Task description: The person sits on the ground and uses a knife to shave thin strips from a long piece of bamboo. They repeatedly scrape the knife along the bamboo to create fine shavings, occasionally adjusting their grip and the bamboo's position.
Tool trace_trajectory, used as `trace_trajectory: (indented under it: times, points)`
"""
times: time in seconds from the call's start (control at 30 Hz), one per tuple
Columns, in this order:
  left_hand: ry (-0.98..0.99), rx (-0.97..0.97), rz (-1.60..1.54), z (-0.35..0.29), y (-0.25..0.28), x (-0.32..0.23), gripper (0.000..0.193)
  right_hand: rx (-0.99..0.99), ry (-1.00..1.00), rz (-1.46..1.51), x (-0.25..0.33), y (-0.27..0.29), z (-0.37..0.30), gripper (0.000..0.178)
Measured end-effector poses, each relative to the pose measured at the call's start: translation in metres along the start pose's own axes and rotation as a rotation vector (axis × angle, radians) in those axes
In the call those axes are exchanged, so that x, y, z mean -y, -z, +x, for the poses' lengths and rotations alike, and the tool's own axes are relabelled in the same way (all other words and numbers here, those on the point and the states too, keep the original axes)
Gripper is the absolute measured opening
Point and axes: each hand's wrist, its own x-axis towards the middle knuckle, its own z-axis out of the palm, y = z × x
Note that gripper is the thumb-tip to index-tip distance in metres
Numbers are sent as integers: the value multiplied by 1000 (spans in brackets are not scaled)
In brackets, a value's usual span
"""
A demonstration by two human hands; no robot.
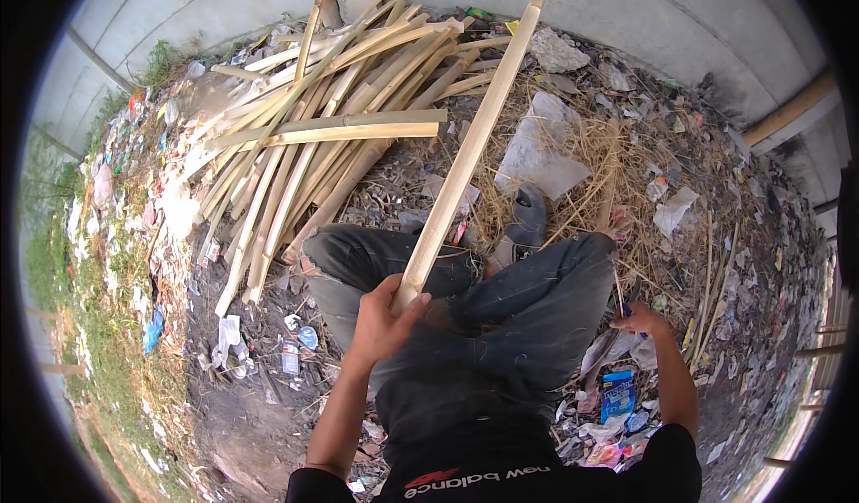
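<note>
My left hand (386,318) is closed around the lower end of a long split bamboo strip (470,156), its pale inner face turned up. The strip slants away from my lap to the upper right, past the top of the view. Beside my right knee, low over the littered ground, my right hand (646,319) is closed on a blue-handled knife (625,310). Its thin blade points away from me; the fingers hide most of the handle. My crossed legs (528,311) in dark trousers lie between the hands.
A large heap of split bamboo strips (358,100) lies ahead to the left. Near my shoe (526,221) are a pale slab (540,140) and dry straw. A blue packet (617,396) rests among litter at right. Concrete panel walls (662,20) stand behind.
</note>
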Motion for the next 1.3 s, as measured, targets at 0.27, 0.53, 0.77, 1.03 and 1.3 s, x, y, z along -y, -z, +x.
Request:
trace_trajectory:
  times: [0.27,0.53,0.77,1.03,1.3]
  points:
    - [175,87,-263,5,-1,-23,34,-1161,-640,-322,10,93,-48,75]
    - [13,-37,-46,9,-27,-26,35,-779,575,321,248,28,-62,49]
    - [-116,-163,184,12,-37,-40,37,-322,1001,-113,374,-91,-85,52]
    - [-112,-165,210,14,-41,-39,35,-280,1009,-285,390,-119,-79,54]
    - [-60,-88,186,7,-32,-45,31,-711,750,-259,391,-58,-8,58]
